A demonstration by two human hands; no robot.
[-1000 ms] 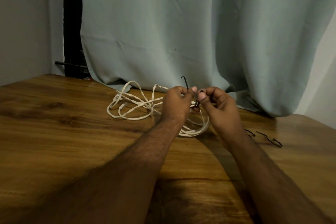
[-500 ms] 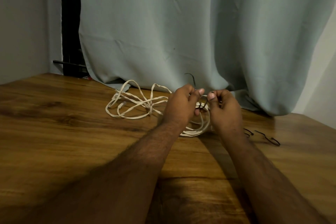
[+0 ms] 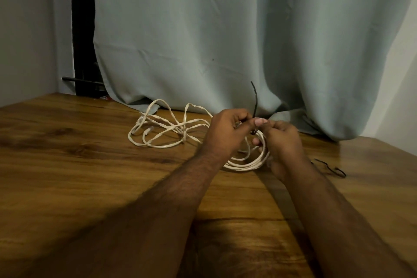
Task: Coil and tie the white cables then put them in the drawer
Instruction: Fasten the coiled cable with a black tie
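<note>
Both forearms reach forward, converging over the middle. The left hand (image 3: 228, 133) has its fingers curled, thumb and forefinger pinching together at the top. The right hand (image 3: 283, 144) sits just beside it, fingers curled inward, its thumb tip nearly meeting the left thumb.

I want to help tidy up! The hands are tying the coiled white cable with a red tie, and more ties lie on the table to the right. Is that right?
Not quite: the tie is black, not red, as the head view shows. Both the left hand and the right hand hold it at the coiled white cable, and spare ties do lie on the table to the right.
</note>
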